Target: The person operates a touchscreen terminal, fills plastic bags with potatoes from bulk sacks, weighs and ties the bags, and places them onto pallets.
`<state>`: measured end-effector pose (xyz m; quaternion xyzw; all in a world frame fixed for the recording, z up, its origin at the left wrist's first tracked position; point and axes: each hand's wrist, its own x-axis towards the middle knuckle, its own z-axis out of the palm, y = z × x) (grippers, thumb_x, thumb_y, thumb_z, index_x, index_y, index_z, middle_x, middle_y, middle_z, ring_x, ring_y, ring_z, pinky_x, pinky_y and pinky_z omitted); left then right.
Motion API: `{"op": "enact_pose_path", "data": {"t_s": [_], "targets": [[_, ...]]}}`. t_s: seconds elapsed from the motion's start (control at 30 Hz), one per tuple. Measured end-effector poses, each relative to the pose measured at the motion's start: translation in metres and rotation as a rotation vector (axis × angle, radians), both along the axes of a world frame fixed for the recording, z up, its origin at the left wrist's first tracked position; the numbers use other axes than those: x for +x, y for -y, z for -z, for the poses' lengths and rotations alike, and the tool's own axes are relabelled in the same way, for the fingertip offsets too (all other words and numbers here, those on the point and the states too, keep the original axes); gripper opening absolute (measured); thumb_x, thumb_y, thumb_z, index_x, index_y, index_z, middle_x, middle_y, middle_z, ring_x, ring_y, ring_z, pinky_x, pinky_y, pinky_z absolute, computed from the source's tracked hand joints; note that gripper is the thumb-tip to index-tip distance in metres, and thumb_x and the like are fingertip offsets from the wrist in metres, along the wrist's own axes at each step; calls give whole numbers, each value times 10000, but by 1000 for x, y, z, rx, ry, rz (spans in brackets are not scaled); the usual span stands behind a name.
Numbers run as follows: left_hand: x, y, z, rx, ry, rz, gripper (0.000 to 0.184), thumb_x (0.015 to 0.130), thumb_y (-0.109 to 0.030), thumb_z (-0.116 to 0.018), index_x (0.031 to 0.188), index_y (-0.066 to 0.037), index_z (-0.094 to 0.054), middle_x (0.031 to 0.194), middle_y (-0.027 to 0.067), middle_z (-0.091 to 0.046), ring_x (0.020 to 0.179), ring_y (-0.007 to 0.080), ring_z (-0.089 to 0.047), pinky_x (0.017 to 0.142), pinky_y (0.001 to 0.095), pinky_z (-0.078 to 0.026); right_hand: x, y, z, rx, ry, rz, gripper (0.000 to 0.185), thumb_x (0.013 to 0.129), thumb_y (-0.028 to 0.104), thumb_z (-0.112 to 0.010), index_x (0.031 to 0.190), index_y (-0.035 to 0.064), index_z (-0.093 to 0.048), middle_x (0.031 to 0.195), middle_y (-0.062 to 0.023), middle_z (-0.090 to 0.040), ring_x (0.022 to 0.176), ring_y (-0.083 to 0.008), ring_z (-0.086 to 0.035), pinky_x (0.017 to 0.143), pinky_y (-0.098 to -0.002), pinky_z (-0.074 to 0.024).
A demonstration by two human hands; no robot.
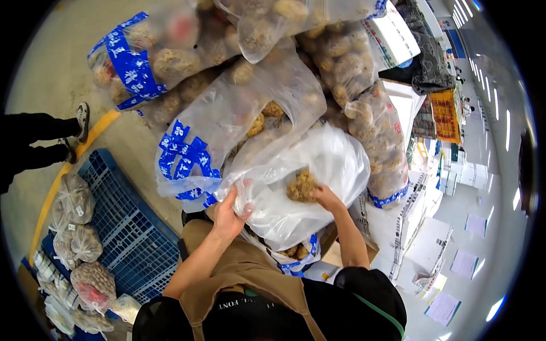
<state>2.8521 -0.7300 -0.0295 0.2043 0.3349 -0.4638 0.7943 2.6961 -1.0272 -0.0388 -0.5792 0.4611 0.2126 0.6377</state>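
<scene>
A white translucent plastic bag [341,153] lies spread in front of me. At its near left side, my left hand [228,217] grips the film between thumb and fingers. Over the bag, my right hand [326,197] holds a lumpy brown potato [301,186]. Just beyond, an opened clear bag [227,113] with blue printed tape [187,159] has potatoes [264,117] showing through its opening. Below the white bag, close to my body, more potatoes [293,250] show in another blue-taped bag.
Full potato bags [176,62] are heaped at the far side, and one [381,142] stands at the right. White boxes [392,227] are stacked to the right. At left are a blue plastic pallet [131,221], bagged produce [94,284] and a person's legs [40,136].
</scene>
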Motion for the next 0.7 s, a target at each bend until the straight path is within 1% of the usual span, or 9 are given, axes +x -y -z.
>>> {"op": "enact_pose_path", "data": {"t_s": [0.1,0.17,0.2,0.33,0.4,0.47,0.53,0.63,0.7], "targets": [[-6,2,-9,28,20,80,303,947,-256,-465,1210,-112,-510,1132,8,-602,872,129,-582,525,248,-444,-37,22,-20,-327,-472,-562,389,754,153,-630,1084,-38,-555,969,-123,-608,911,-201,-591,793,-336,-480],[-13,1,3,-61,60,108,290,935,-244,-495,1189,-106,-514,1105,20,-613,828,136,-588,481,256,-429,-30,16,-36,-388,-563,-1014,284,779,141,-605,1005,-30,-584,875,-103,-610,844,-174,-589,756,-310,-479],[-14,-1,9,-56,80,111,287,931,-244,-501,1181,-104,-519,1099,24,-616,814,136,-588,479,256,-426,-15,9,-43,-360,-485,-1060,237,792,135,-592,966,-26,-598,828,-92,-611,810,-161,-588,737,-297,-478],[-7,-6,11,-10,98,136,280,919,-248,-524,1157,-103,-538,1084,29,-619,814,135,-593,507,254,-435,108,-45,-70,-166,312,-481,169,843,86,-521,898,-35,-625,739,-94,-640,741,-140,-597,691,-270,-478],[-5,-7,5,30,72,154,282,918,-251,-529,1159,-104,-540,1081,27,-620,829,136,-597,537,258,-453,172,-59,-34,-740,578,-634,214,817,58,-530,986,-56,-596,887,-173,-640,816,-274,-620,731,-320,-484],[0,-8,-9,106,5,138,263,925,-220,-518,1153,-90,-528,1061,37,-626,728,136,-578,492,248,-419,215,-37,62,-1302,560,-816,290,786,2,-514,1063,-84,-535,984,-201,-618,934,-343,-589,797,-380,-468],[3,-13,-10,122,-11,124,252,928,-202,-516,1150,-83,-519,1052,44,-629,694,136,-574,472,245,-406,241,-17,126,-1514,429,-787,346,750,-9,-532,1084,-92,-497,1018,-219,-597,990,-352,-558,850,-417,-440],[0,-23,0,90,26,114,249,923,-194,-524,1148,-86,-523,1051,53,-630,759,143,-596,490,260,-433,270,-1,133,-1344,55,-879,324,711,45,-598,1018,-50,-558,1019,-224,-595,989,-355,-556,859,-416,-441],[2,-25,2,108,13,96,245,922,-189,-525,1143,-84,-533,1044,54,-632,759,149,-601,499,265,-444,274,17,141,-1239,48,-905,306,701,85,-622,983,-29,-589,1016,-220,-600,982,-356,-560,850,-415,-445]]}}
